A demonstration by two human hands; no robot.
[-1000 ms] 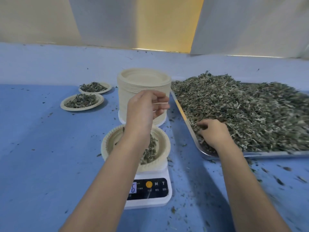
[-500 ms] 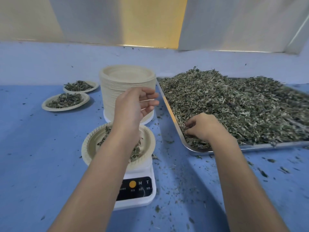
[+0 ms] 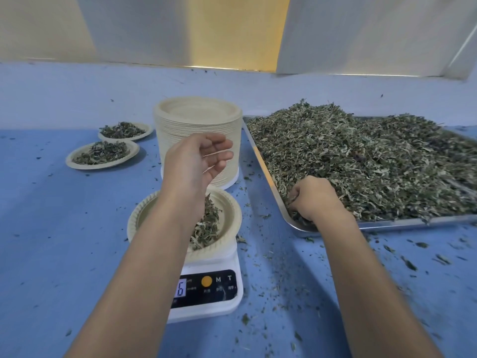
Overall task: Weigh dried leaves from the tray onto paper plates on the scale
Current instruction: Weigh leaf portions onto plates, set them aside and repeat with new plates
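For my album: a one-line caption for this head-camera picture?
Left hand open above the paper plate on the scale; right hand grabs dried leaves in the tray.

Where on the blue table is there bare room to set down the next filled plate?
The widest bare patch of the table lies left of the scale, in front of the two filled plates. The strip between scale, plate stack and tray is narrow and littered with leaf bits.
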